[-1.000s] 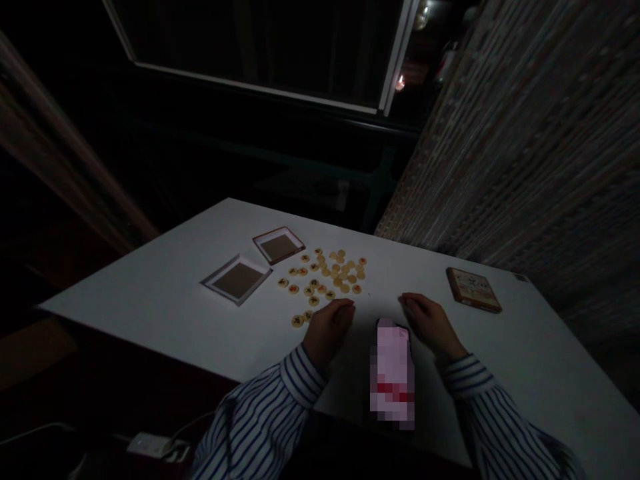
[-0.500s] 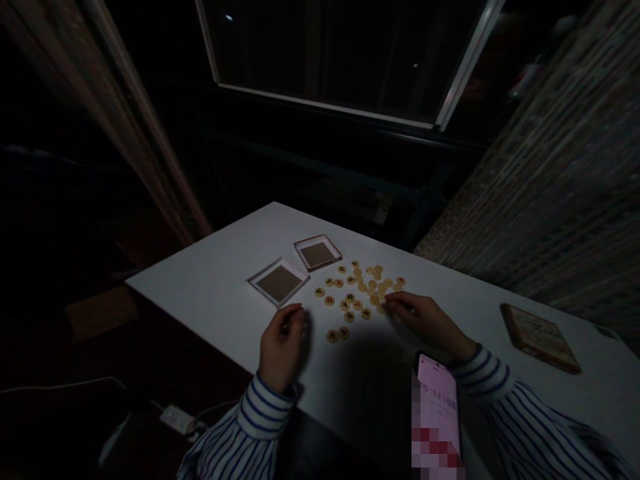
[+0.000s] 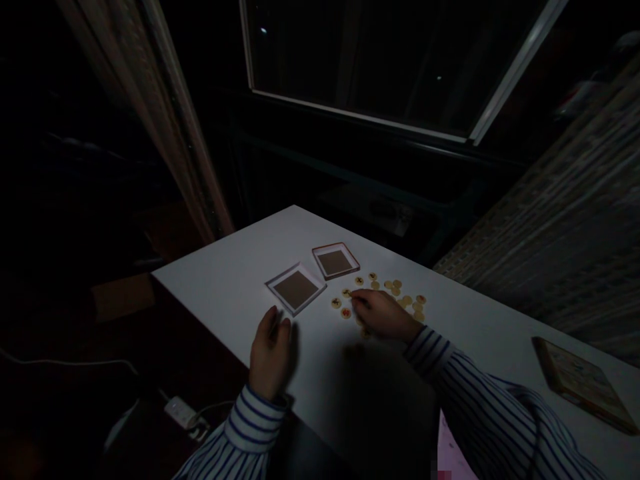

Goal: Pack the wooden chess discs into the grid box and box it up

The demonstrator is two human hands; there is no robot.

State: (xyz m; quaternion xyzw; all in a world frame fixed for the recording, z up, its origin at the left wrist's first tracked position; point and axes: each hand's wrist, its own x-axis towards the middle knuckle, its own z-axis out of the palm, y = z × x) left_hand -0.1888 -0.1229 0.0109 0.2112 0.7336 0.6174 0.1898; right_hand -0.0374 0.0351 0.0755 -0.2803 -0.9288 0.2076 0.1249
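Round pale xiangqi pieces (image 3: 336, 303), some with red or dark characters facing up and others plain, lie loose on the white table. My right hand (image 3: 384, 315) is over the left part of this spread, fingers bent and pressed together. Its fingertips are at the edge of a dark-marked piece (image 3: 347, 293); whatever they pinch is hidden, and the hand covers several pieces. My left hand (image 3: 270, 353) hovers near the table's front left edge, thumb and index finger apart, nothing between them. Just beyond it is a shallow open box half (image 3: 320, 289), beside a second one (image 3: 359, 268).
A flat patterned box (image 3: 583, 383) rests at the table's right side. Part of a lit phone (image 3: 453, 443) shows under my right sleeve. A power strip (image 3: 181, 412) with cables is below the left edge. Curtains and a dark window stand behind the table (image 3: 220, 260).
My right hand has moved left across the pieces, from the plain ones to the marked ones. My left thumb and index finger have parted. The view has shifted, and my sleeve now covers most of the phone.
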